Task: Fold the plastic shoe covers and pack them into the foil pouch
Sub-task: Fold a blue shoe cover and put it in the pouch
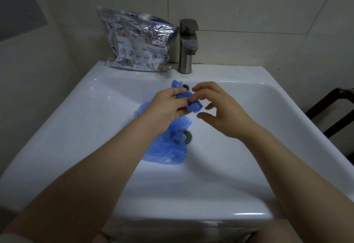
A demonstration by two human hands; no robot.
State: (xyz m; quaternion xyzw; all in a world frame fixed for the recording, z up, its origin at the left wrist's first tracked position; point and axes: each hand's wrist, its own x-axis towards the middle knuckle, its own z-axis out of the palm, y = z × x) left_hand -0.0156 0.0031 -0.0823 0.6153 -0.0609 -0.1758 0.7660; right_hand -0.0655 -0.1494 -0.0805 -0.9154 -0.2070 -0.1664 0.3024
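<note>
Two bare forearms come in from 6 o'clock over a white sink (80, 120). Left hand (166, 106) pinches a rolled blue shoe cover (186, 100), fingers curled around its middle. Roll's long axis runs from 11 o'clock to 5 o'clock; upper tip pokes out past the left fingers toward the overflow hole, lower end sticks out just beside the right hand (222, 108). Right hand's fingertips touch the roll near its middle; thumb hangs apart below, other fingers loosely bent, so grip unclear. One gold ring (220, 90) on a right finger.

Loose blue shoe covers (168, 147) lie crumpled in the basin under the left wrist, over the drain (188, 136); pile stretches roughly 12 to 6 o'clock. Count in the pile: cannot tell, at least one.

One silver foil pouch (136, 39) stands on the back ledge at 11 o'clock, leaning on the wall, mouth up, blue plastic showing at its top. One metal tap (187, 45) just beside it at 12 o'clock. Dark chair frame (333, 112) at 3 o'clock.
</note>
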